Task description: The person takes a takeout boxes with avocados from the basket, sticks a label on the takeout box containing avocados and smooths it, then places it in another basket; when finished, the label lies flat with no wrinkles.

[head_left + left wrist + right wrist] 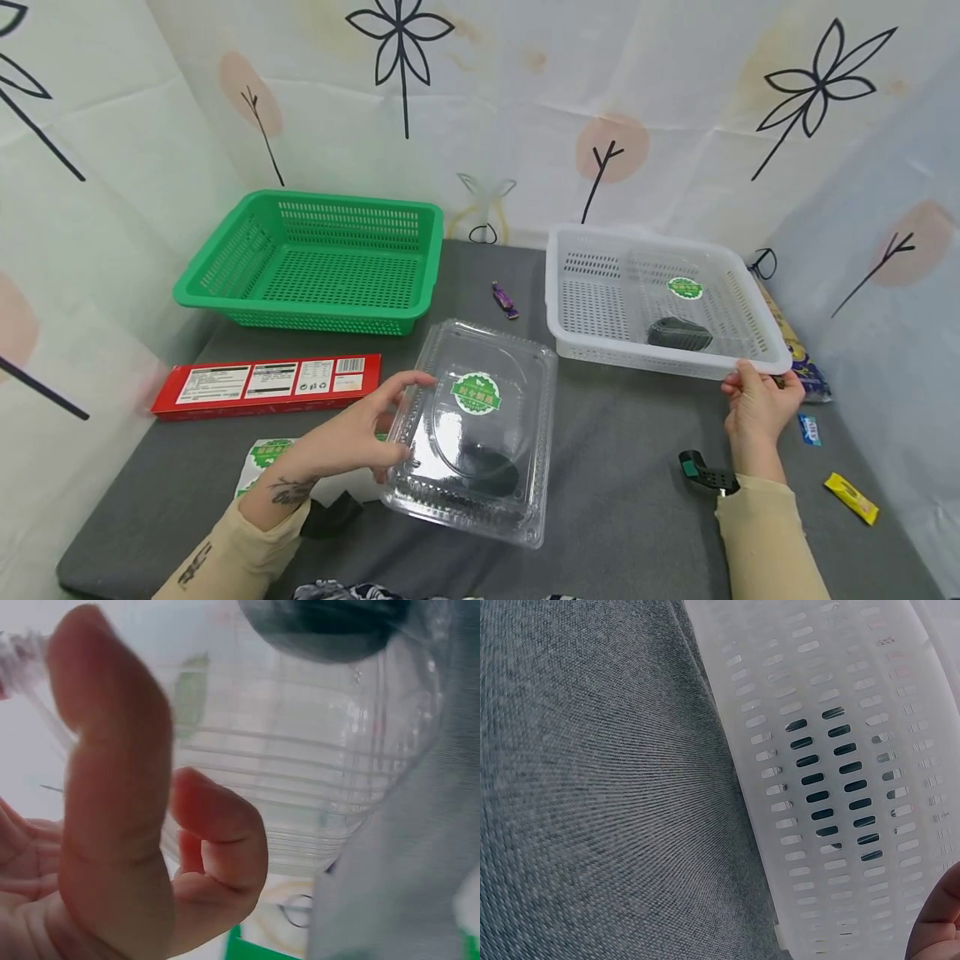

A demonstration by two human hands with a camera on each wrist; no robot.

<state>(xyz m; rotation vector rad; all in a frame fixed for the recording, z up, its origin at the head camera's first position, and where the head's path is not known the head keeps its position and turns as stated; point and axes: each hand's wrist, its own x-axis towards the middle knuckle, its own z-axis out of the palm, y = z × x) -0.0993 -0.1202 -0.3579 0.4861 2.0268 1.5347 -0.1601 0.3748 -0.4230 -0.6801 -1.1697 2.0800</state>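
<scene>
My left hand grips the left edge of a clear plastic clamshell box, thumb on top and fingers around the side. The box is tilted above the table, with a green round sticker on its lid and a dark rounded item inside, its kind unclear. At the right, my right hand pinches the front right rim of a white slotted basket. In that basket lies another clear clamshell box, also with a green sticker and a dark item.
A green basket stands back left, behind a long red box. A purple-wrapped candy lies between the baskets. Right of the white basket are a dark blue and gold packet, a blue wrapper and a yellow wrapper.
</scene>
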